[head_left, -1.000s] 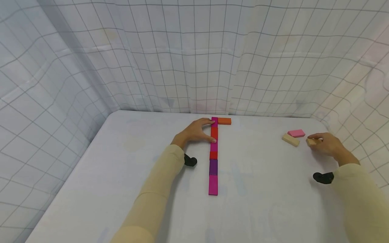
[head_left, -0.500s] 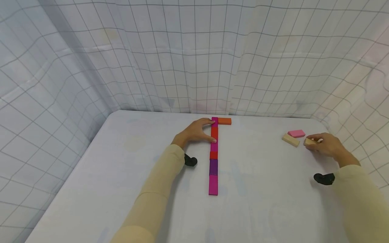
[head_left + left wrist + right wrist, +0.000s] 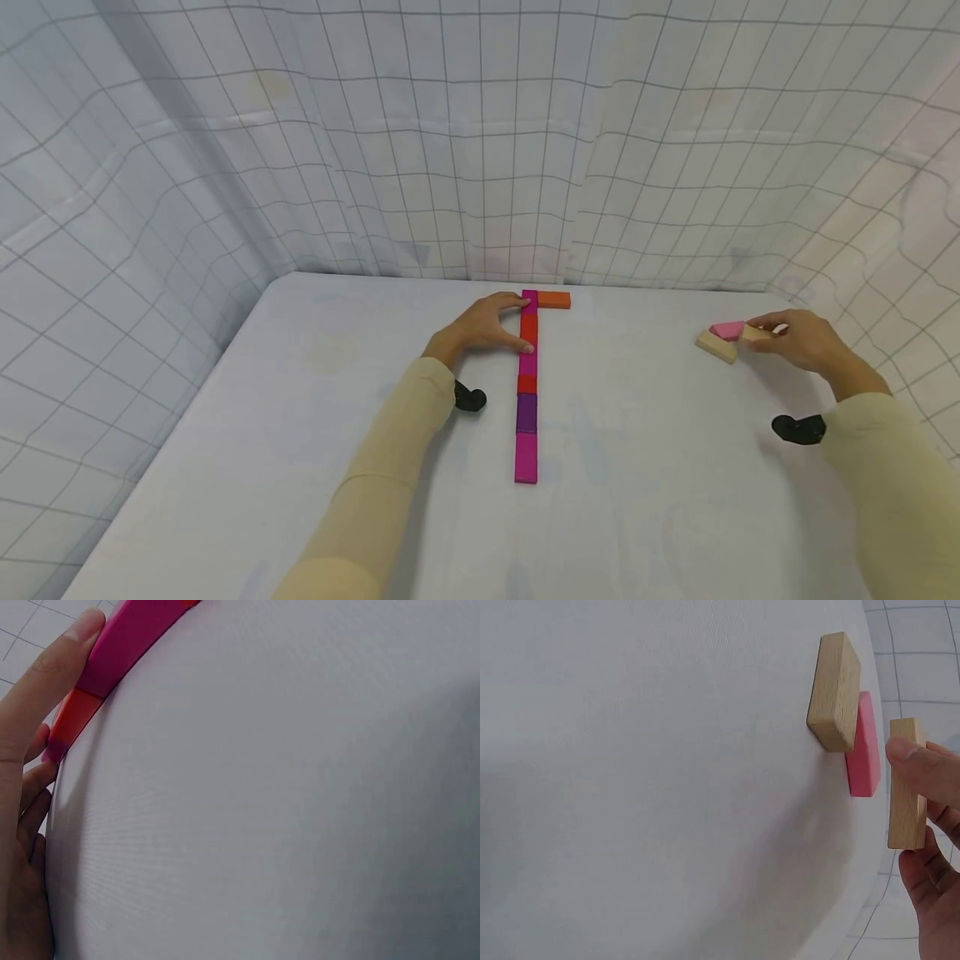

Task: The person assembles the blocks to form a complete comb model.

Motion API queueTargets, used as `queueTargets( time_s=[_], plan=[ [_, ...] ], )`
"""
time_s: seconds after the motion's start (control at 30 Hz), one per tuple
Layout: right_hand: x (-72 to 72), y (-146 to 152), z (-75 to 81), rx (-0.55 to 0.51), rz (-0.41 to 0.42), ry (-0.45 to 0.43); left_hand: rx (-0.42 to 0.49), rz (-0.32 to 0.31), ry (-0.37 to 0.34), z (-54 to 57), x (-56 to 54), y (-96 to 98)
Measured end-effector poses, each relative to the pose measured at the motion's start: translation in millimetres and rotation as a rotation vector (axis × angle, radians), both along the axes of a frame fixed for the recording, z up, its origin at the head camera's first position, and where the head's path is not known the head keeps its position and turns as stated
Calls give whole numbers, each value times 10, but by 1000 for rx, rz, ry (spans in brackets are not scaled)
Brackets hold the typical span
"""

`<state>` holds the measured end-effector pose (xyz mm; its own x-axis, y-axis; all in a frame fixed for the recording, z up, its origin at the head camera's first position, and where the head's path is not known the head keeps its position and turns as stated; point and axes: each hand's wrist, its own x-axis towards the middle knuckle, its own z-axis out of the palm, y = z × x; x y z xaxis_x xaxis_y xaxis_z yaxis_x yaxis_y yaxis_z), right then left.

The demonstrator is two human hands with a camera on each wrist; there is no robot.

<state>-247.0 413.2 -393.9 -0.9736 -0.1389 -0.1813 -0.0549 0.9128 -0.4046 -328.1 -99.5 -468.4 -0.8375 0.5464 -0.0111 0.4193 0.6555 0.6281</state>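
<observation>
My right hand pinches a plain wooden block between thumb and fingers, raised in the right wrist view. Close by lie a pink block and a second wooden block, set against each other at an angle. In the head view the held block overlaps the pink one's right end. My left hand rests at a straight row of blocks, thumb and forefinger spread apart. Its thumb touches a magenta block; the forefinger meets the far magenta block. A red block sits between these two.
Toward me the row runs on with a short red block, a purple block and a magenta end block. An orange block juts right from the far end. Grid-patterned cloth hangs behind the white table.
The right hand has carried its wooden block left and slightly away from me, to the pink block. My left hand has stayed in place at the row.
</observation>
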Motion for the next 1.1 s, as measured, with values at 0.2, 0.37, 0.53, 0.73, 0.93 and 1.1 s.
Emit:
queueTargets(
  time_s=[0.2, 0.37, 0.53, 0.73, 0.93, 1.1],
  plan=[
    [-74, -230, 37, -36, 24, 37, -7, 4, 4, -22, -14, -1],
    [-154, -449, 32, -78, 50, 65, -9, 3, 12, -29, -22, -2],
    [-229, -648, 47, -92, 67, 50, -12, -1, 22, -33, -24, -1],
    [-304, -895, 74, -96, 122, 66, -3, -1, 17, -13, -14, -9],
    [-348, -1175, 75, -135, 175, 77, -7, -5, 17, -1, -5, -10],
    [-374, -1423, 49, -187, 141, 52, -15, -4, 13, 4, -5, -7]
  ],
)
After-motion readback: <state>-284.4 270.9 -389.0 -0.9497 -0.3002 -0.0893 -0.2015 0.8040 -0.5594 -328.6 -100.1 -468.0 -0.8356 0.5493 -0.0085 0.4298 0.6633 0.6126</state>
